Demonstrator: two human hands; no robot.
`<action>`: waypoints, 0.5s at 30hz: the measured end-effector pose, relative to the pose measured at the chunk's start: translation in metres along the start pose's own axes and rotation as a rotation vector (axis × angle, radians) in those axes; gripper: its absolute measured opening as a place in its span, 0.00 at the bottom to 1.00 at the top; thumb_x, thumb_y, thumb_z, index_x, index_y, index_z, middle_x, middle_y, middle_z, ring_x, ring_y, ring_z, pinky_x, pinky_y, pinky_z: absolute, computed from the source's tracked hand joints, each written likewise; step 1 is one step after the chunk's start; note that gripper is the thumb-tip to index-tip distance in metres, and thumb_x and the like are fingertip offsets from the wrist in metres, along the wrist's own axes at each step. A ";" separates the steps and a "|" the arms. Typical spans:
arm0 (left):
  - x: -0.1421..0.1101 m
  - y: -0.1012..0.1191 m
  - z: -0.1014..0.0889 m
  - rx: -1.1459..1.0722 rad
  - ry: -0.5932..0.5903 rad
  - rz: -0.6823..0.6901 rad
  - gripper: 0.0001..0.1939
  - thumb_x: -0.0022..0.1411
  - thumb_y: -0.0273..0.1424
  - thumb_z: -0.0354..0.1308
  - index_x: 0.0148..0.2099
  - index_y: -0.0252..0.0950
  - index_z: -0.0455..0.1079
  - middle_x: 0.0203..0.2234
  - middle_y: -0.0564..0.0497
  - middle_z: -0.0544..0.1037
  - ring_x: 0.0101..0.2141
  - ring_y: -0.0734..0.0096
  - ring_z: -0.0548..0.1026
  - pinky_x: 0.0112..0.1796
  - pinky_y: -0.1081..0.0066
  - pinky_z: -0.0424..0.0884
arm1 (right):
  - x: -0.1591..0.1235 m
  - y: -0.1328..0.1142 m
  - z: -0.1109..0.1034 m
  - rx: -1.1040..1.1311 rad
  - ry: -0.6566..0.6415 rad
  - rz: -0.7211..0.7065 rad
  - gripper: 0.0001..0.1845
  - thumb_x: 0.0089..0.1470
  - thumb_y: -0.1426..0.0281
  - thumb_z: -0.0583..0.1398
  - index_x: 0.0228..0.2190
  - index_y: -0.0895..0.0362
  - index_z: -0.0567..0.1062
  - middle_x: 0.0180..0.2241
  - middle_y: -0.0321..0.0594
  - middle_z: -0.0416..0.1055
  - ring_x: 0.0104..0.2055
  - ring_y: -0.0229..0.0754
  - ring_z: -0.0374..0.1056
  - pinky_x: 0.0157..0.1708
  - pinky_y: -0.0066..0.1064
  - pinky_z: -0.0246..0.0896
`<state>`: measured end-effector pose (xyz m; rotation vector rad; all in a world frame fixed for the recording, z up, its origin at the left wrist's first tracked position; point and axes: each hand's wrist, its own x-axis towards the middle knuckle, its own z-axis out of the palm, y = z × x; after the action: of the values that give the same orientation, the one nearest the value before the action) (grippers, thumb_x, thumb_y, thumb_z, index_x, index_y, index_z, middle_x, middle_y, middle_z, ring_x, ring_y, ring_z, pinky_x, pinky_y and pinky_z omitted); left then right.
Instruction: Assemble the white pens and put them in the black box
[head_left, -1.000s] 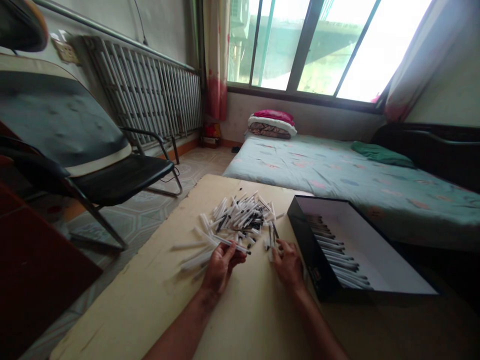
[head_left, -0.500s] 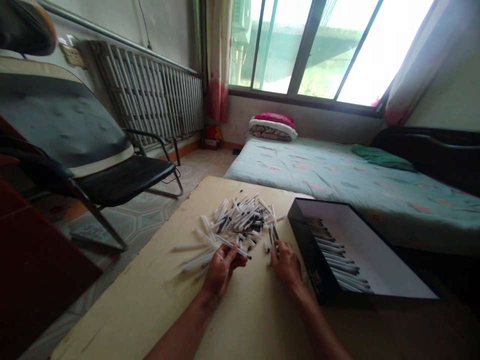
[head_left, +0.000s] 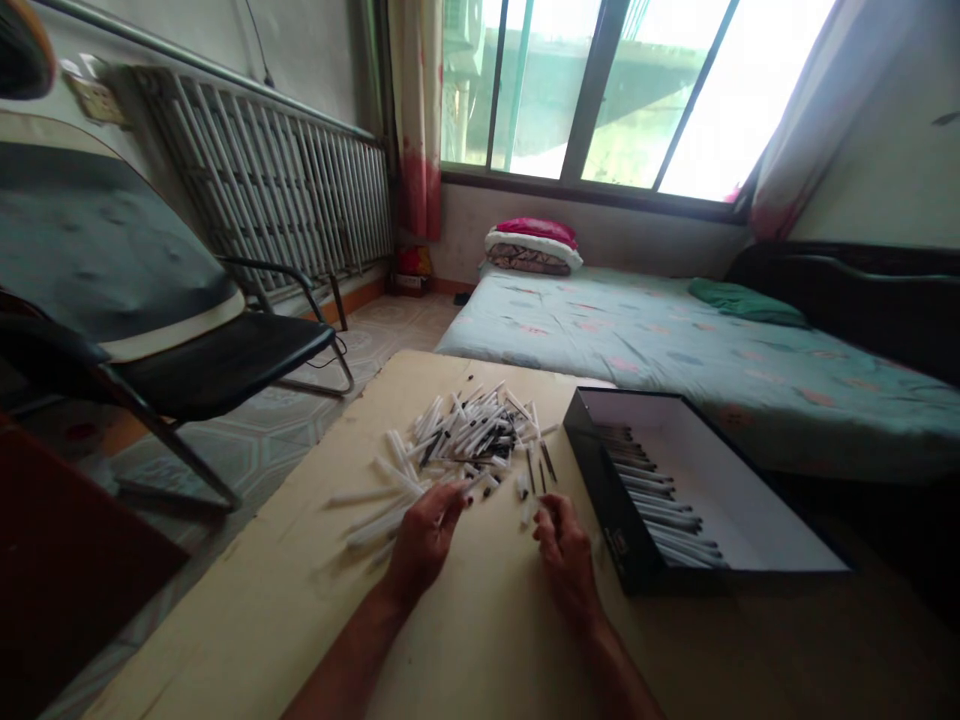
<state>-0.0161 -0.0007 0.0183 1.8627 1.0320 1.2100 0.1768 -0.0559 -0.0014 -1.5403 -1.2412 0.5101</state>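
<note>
Nothing is readable; the mark [head_left: 618,547] on the black box [head_left: 602,510] is blurred.

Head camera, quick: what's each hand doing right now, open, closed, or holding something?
Left hand: curled at the edge of the white pens; cannot tell if it holds one.
Right hand: fingers curled; cannot tell if it holds anything.
</note>
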 end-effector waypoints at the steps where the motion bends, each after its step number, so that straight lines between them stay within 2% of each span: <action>1: 0.001 -0.001 -0.002 0.078 -0.017 0.043 0.14 0.61 0.33 0.51 0.47 0.41 0.71 0.35 0.46 0.75 0.38 0.63 0.72 0.41 0.66 0.65 | -0.001 0.000 0.001 0.036 -0.027 -0.006 0.14 0.56 0.63 0.51 0.38 0.59 0.67 0.27 0.38 0.69 0.26 0.38 0.66 0.27 0.27 0.62; 4: 0.004 -0.002 -0.009 0.281 -0.080 0.109 0.15 0.61 0.32 0.50 0.48 0.42 0.71 0.32 0.46 0.73 0.36 0.63 0.70 0.39 0.65 0.65 | -0.003 0.004 0.002 0.153 -0.126 0.015 0.15 0.55 0.61 0.54 0.38 0.60 0.70 0.25 0.38 0.69 0.26 0.37 0.66 0.26 0.26 0.61; 7: 0.006 -0.005 -0.012 0.422 -0.138 0.133 0.14 0.61 0.31 0.50 0.47 0.42 0.72 0.30 0.46 0.72 0.35 0.63 0.69 0.37 0.65 0.64 | -0.002 0.007 0.002 0.244 -0.168 0.063 0.17 0.52 0.59 0.57 0.38 0.60 0.71 0.26 0.38 0.71 0.24 0.36 0.66 0.25 0.25 0.61; 15: 0.007 -0.012 -0.013 0.472 -0.217 0.181 0.15 0.61 0.28 0.49 0.47 0.42 0.72 0.30 0.47 0.72 0.33 0.66 0.68 0.36 0.68 0.63 | -0.001 0.004 0.004 0.280 -0.188 0.071 0.19 0.50 0.57 0.58 0.37 0.60 0.74 0.26 0.40 0.73 0.22 0.35 0.66 0.24 0.26 0.63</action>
<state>-0.0295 0.0125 0.0155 2.4354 1.1121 0.8812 0.1754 -0.0545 -0.0065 -1.3244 -1.2014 0.8542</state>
